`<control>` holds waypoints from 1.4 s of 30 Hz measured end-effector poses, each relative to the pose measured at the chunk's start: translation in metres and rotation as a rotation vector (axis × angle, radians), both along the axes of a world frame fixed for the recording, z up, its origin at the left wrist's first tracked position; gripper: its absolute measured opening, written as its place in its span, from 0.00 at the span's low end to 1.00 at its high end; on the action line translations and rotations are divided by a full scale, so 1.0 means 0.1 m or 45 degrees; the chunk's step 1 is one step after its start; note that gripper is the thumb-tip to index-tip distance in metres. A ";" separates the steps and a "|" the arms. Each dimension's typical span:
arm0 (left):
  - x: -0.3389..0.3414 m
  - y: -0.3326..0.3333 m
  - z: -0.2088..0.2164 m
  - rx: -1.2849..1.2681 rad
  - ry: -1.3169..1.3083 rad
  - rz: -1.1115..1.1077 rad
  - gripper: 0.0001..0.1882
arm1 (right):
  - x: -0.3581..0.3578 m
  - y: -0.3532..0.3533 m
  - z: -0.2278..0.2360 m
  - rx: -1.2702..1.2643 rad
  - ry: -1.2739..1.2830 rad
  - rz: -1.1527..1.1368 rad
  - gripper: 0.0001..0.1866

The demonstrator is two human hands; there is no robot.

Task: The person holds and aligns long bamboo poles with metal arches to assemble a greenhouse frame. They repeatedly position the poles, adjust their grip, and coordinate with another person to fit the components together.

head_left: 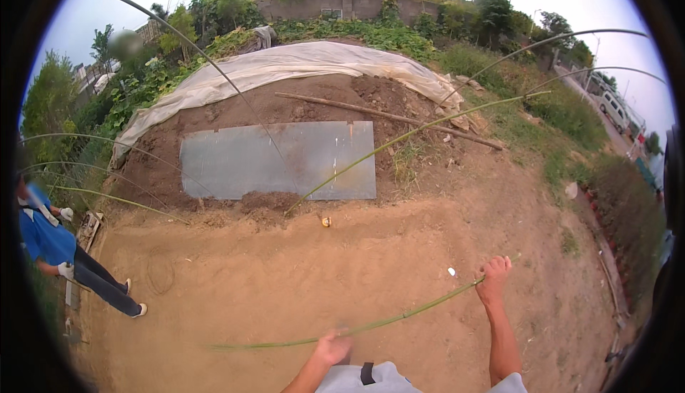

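Observation:
A thin green bamboo strip [421,309] stretches across in front of me, slightly bowed, its blurred far-left end hovering over the sandy soil. My right hand [494,277] is closed around its right end, the arm reaching forward. Nearer my body, my left hand [330,350] grips the strip around its middle; motion smears the fingertips a little. Ahead, another long green bamboo strip [421,128] slants up to the right from the soil, crossing in front of a grey metal sheet [278,157].
A person in blue [53,240] wearing white gloves stands at left. Arched rods [171,29] rise on both sides. Behind the sheet are a soil mound, a wooden pole [399,118] and whitish plastic film [314,54]. Small litter [327,222] lies on the soil; a van [614,108] is far right.

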State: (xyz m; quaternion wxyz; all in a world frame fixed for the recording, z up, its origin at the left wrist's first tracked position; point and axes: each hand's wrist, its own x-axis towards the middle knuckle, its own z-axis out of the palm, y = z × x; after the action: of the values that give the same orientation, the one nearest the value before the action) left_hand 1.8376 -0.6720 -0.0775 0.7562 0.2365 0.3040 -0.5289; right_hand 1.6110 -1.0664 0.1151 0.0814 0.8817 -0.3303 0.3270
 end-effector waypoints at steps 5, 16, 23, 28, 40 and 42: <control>0.57 -0.87 -0.26 0.015 -0.052 -0.185 0.16 | 0.13 -0.69 -0.18 0.005 0.136 -0.189 0.09; 1.66 -2.04 0.26 -0.026 -0.184 -0.332 0.09 | 0.62 -1.70 -0.66 0.199 0.349 -0.387 0.05; 2.35 -2.81 0.13 0.087 -0.402 -0.075 0.10 | 1.39 -2.64 -1.28 0.205 0.293 -0.281 0.03; 2.68 -2.91 -0.08 0.140 -0.523 0.106 0.10 | 1.89 -2.93 -1.24 0.483 0.360 -0.147 0.03; 3.61 -3.20 0.24 0.553 -0.703 0.450 0.08 | 3.01 -2.46 -0.21 0.833 0.994 -0.005 0.21; 3.93 -3.11 0.19 0.553 -0.791 0.528 0.08 | 3.29 -2.40 -0.36 0.777 0.829 0.004 0.16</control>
State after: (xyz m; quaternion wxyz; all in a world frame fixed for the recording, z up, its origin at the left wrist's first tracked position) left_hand 2.2307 -0.9831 -0.0583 0.8347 0.4722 0.2072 -0.1933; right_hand 1.9405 -1.3062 0.0794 -0.0833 0.9228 -0.3675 -0.0800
